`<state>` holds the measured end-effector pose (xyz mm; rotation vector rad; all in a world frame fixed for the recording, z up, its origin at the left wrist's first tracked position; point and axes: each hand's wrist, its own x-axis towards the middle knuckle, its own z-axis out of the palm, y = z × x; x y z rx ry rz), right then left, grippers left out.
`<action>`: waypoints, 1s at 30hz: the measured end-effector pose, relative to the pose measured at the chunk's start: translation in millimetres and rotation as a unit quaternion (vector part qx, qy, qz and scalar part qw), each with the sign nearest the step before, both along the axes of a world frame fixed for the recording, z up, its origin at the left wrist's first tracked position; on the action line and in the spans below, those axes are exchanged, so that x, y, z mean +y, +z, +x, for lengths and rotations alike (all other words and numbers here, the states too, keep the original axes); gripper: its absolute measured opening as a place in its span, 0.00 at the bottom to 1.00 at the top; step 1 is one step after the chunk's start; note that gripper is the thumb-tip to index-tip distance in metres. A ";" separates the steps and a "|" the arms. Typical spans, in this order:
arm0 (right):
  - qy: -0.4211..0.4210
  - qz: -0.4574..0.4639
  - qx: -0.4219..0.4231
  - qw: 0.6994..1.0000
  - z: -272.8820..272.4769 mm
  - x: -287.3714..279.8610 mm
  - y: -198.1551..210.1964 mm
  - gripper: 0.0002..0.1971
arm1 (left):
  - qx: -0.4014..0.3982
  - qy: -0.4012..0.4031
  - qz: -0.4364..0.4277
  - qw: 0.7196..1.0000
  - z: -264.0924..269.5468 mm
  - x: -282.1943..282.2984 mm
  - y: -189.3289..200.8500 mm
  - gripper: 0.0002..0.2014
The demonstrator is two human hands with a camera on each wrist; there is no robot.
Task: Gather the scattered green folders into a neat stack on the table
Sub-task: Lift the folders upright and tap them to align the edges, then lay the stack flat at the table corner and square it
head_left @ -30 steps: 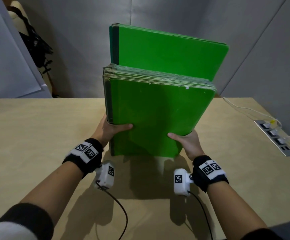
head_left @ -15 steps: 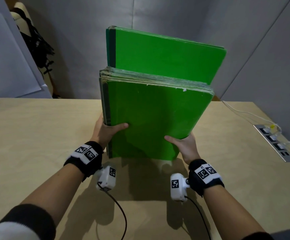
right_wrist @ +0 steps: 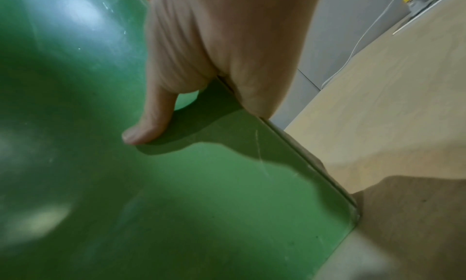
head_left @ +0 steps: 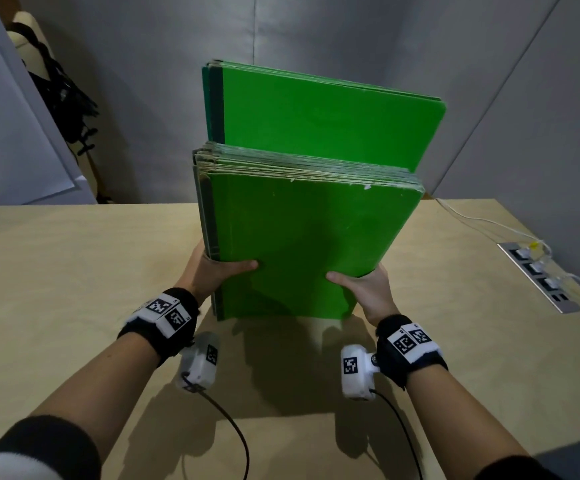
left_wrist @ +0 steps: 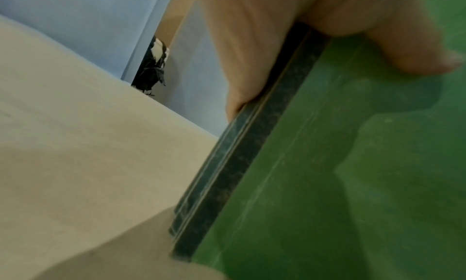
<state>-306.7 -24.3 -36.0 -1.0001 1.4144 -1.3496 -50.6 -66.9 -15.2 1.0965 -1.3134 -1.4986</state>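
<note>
A thick bundle of green folders (head_left: pixel 302 244) stands upright on its lower edge on the wooden table (head_left: pixel 74 271). Behind it a taller green folder (head_left: pixel 323 123) sticks up above the bundle. My left hand (head_left: pixel 212 271) grips the bundle's dark spine side, thumb across the front cover. In the left wrist view the thumb lies on the green cover (left_wrist: pixel 353 164) beside the dark spines. My right hand (head_left: pixel 361 289) grips the right edge, thumb on the front cover (right_wrist: pixel 126 184). The other fingers of both hands are hidden behind the folders.
A metal power strip (head_left: pixel 538 275) with white cables lies near the table's right edge. Grey partition walls close in behind and to the right. A black bag (head_left: pixel 67 98) hangs at the back left.
The bundle and both hands have shifted slightly left and nearer to me. Both grips are unchanged.
</note>
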 end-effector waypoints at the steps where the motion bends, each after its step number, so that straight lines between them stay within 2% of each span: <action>1: -0.002 -0.002 0.001 1.000 0.6 0.0 1.4 0.29 | -0.004 0.009 -0.005 1.000 0.5 -1.1 -0.3 0.34; 7: -0.007 -0.003 0.008 1.000 -0.6 1.2 2.7 0.27 | -0.015 0.033 -0.012 0.999 2.4 -6.4 -5.1 0.28; 13: -0.003 0.006 0.012 1.000 -0.8 1.0 -2.4 0.27 | -0.012 0.027 0.003 1.000 5.1 -4.5 -2.9 0.41; 15: 0.006 0.006 0.026 1.000 -1.2 -1.1 -2.2 0.30 | -0.019 0.022 0.009 1.000 3.0 -4.5 0.8 0.35; 17: 0.012 0.002 0.037 0.999 -1.4 -3.0 -0.4 0.31 | -0.028 0.031 0.006 0.999 -0.3 -3.2 4.2 0.23; 18: 0.013 0.000 0.043 0.999 -1.8 -4.0 0.9 0.30 | -0.032 0.034 0.000 0.999 -2.1 -2.7 5.7 0.22; 21: 0.017 0.005 0.050 0.999 -3.5 -5.7 4.3 0.30 | -0.034 0.052 -0.011 0.998 -7.6 1.5 11.1 0.24; 26: 0.024 0.015 0.067 0.997 4.4 -12.8 17.7 0.35 | -0.036 0.096 -0.012 0.995 4.2 6.6 17.4 0.22; 30: 0.042 -0.008 0.051 0.998 22.6 -16.8 39.4 0.36 | -0.032 0.129 0.013 0.991 27.8 2.5 32.2 0.30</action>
